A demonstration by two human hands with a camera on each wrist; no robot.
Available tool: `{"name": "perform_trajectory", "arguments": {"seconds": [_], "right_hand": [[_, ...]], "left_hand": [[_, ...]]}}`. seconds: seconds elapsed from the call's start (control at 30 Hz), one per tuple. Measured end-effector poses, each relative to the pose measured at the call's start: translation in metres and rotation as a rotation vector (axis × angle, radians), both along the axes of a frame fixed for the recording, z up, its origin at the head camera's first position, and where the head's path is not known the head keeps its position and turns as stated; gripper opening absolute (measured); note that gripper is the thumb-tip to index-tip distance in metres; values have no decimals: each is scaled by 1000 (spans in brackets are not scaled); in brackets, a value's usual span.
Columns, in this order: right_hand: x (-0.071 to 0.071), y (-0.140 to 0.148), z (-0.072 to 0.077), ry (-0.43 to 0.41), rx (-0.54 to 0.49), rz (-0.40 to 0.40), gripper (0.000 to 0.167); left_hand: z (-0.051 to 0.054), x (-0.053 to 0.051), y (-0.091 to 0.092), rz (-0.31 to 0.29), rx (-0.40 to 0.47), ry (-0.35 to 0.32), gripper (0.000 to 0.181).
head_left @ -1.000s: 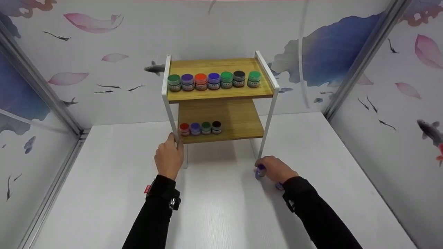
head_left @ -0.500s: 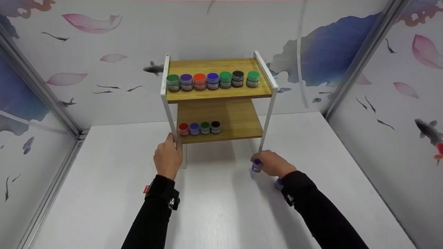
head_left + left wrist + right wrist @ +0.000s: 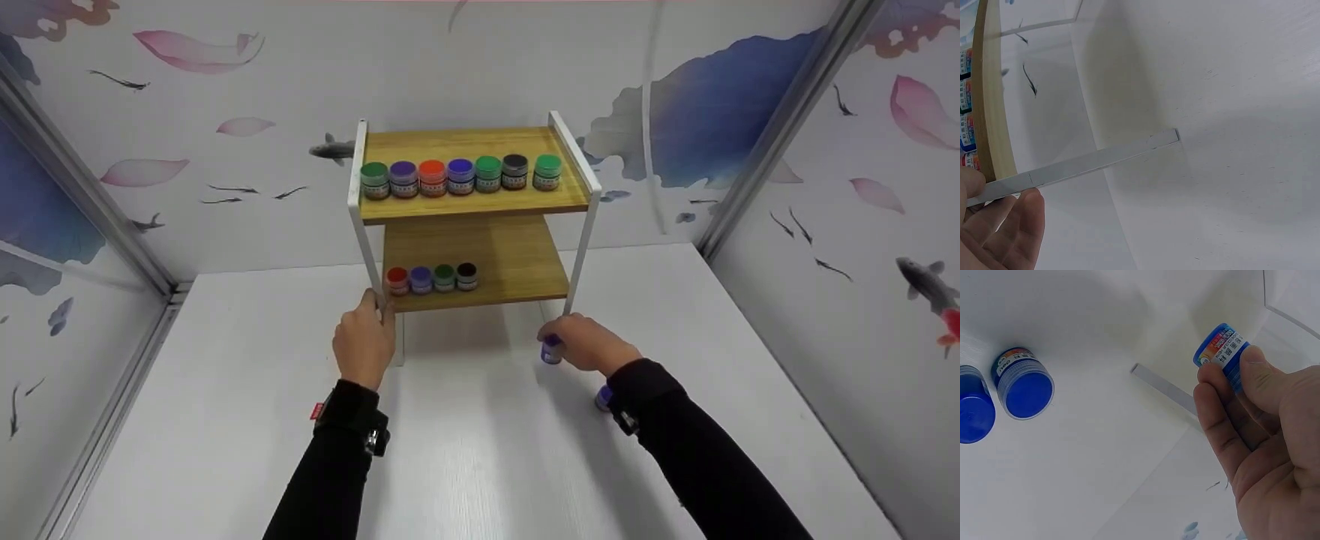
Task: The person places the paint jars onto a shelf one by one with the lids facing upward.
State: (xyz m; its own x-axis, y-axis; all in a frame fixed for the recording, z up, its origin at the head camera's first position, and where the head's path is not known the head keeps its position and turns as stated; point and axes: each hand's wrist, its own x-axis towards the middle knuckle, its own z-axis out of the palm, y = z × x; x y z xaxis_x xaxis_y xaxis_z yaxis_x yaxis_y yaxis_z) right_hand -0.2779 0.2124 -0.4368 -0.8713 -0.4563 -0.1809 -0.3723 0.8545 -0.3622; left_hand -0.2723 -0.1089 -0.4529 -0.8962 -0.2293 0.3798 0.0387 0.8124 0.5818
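Note:
My left hand [image 3: 364, 341] grips the white front left leg [image 3: 1100, 160] of a two-tier wooden shelf [image 3: 517, 277], at the lower board's corner. In the left wrist view the thumb lies on one side of the leg and the fingers on the other. My right hand [image 3: 596, 345] pinches a blue-capped paint jar [image 3: 1224, 351] between thumb and fingers, near the shelf's front right leg. In the head view the jar's cap is partly hidden by the fingers. Two more blue paint jars, one nearer [image 3: 1024, 385] and one cut off by the frame edge [image 3: 972, 408], stand on the table.
On the upper board stands a row of several paint jars [image 3: 460, 178] with coloured caps. A shorter row of smaller-looking jars [image 3: 444, 279] is at the left of the lower board. Patterned walls [image 3: 480, 60] enclose the white table [image 3: 465, 450].
My right hand has moved forward and slightly left with the paint jar, toward the shelf's right leg. A blue jar near the right wrist shows more now. My left hand keeps its grip.

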Motion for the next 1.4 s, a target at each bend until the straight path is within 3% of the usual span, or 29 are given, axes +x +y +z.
{"name": "perform_trajectory", "arguments": {"seconds": [0.77, 1.4], "right_hand": [[-1, -14, 42, -14, 73, -18, 28], [-11, -33, 70, 68, 86, 26, 26]], "left_hand": [[-1, 0, -1, 1, 18, -13, 18], [1, 1, 1, 9, 30, -46, 20]]}}
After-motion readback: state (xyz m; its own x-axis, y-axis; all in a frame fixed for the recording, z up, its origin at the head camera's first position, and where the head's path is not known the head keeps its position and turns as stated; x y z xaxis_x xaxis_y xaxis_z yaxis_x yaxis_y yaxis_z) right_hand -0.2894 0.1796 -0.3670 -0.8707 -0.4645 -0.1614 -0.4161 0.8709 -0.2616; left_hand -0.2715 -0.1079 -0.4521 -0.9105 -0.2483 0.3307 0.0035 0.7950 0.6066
